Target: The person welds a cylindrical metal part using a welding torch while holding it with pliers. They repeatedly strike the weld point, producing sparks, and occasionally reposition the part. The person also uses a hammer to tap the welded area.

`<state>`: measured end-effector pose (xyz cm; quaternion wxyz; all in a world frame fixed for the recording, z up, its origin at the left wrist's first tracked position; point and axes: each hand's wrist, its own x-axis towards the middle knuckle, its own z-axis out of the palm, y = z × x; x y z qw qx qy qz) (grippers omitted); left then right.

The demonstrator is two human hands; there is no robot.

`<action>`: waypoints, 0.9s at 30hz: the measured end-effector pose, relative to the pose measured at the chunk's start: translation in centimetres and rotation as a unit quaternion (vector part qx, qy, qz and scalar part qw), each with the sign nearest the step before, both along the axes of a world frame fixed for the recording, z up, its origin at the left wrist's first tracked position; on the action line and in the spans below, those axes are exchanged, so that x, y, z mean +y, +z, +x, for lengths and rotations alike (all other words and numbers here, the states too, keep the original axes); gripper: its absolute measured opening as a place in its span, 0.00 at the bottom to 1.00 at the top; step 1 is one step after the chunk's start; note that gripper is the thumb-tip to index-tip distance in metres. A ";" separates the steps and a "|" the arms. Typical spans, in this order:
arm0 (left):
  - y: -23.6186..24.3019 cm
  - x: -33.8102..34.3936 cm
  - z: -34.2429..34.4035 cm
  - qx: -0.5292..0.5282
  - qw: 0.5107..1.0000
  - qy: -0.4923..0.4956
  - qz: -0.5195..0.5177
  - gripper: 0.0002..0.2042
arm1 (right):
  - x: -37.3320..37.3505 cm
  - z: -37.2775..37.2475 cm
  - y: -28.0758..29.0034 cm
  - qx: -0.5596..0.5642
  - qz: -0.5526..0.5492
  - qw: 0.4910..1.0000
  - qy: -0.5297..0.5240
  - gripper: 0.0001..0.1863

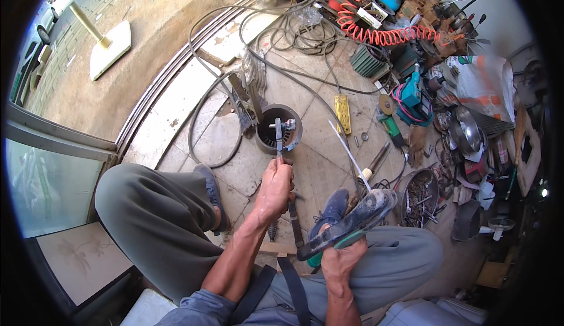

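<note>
Two hands, both closed: left hand grasping a T-headed metal tool; right hand grasping a dark hand shield.
Tool ahead of left hand, over the open metal cylinder; best gripped firmly, wrist steady, with the thin white rod ahead of right hand kept off the looped cable. Beyond both hands, worn tiled floor; farther right, teal power tool; farthest left, sandy ground.
</note>
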<state>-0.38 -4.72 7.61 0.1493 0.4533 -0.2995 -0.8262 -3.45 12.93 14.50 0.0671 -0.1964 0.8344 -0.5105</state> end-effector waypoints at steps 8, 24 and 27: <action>0.2 0.1 0.1 -0.028 0.998 -0.040 -0.043 0.12 | -0.2 0.1 -0.4 -0.005 0.006 1.000 0.013 0.06; -6.9 1.2 -0.5 -0.224 0.933 -0.126 -0.250 0.28 | -1.1 1.1 -1.5 -0.011 0.100 0.993 0.067 0.16; -5.8 1.4 -0.8 -0.232 0.933 -0.136 -0.239 0.28 | -1.0 0.9 -1.9 -0.016 0.091 0.994 0.058 0.16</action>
